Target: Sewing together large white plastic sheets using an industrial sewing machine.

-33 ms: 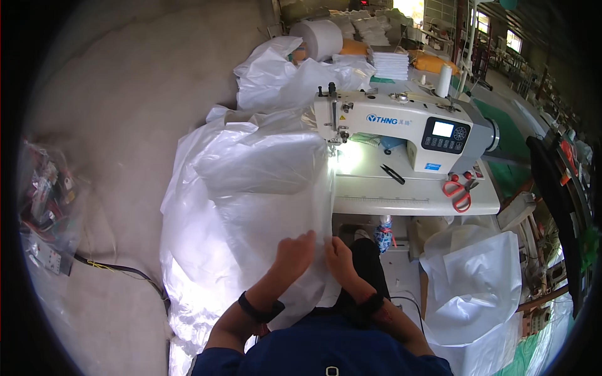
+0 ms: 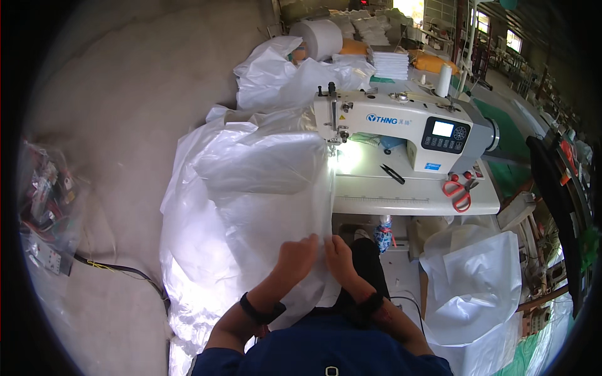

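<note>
A large translucent white plastic sheet [image 2: 257, 219] drapes down from the sewing machine [image 2: 392, 128] over the left and front of its table. Its right edge runs from under the lit needle area straight toward me. Near the lower end of that edge, my left hand [image 2: 297, 258] is closed on the sheet with bent fingers. Just right of it, my right hand [image 2: 340, 258] grips the same edge from the other side. The fingertips of both hands are partly hidden. Black thread snips [image 2: 393, 174] and red-handled scissors [image 2: 460, 193] lie on the machine bed.
A white thread cone [image 2: 444, 81] stands behind the machine. Folded white sheets [image 2: 390, 64] and a big white roll [image 2: 318, 39] are at the back. More white sheeting [image 2: 473, 288] hangs at the right. A black cable [image 2: 122, 268] crosses the floor at left.
My left hand has shifted very slightly down and to the right along the sheet. The right hand, sheet and machine look the same.
</note>
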Action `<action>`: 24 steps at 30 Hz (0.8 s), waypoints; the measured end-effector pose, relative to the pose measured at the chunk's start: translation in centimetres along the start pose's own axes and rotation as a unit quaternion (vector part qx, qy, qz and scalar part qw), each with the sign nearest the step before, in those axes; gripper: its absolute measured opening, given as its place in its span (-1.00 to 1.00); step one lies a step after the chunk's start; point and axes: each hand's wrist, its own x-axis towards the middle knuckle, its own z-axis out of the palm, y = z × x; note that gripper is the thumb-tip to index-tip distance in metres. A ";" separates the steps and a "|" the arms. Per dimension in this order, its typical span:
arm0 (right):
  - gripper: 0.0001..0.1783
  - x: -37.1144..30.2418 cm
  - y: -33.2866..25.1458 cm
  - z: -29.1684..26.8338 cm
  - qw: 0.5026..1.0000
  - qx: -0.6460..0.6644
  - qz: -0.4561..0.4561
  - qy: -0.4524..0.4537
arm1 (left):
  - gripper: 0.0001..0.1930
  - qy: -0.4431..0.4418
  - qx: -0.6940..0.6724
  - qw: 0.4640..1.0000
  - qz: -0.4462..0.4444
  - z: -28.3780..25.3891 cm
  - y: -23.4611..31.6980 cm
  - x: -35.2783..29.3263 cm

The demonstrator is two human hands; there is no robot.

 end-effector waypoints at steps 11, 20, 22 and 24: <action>-0.39 3.2 -1.4 0.6 0.962 -0.271 -0.028 -0.034 | -0.79 -0.183 -0.054 0.976 0.105 -1.9 2.6 -2.5; -0.37 5.8 -2.1 1.3 0.916 -0.393 -0.072 -0.029 | -0.74 0.204 -0.109 0.972 -0.041 0.6 -5.6 -2.6; -0.42 7.0 -2.3 1.1 0.909 -0.407 -0.082 -0.020 | -0.62 0.241 -0.053 0.962 -0.117 1.6 -10.7 -1.2; -0.47 8.2 -2.6 0.9 0.897 -0.432 -0.094 -0.009 | -0.54 0.222 -0.015 0.959 -0.175 2.3 -15.4 0.0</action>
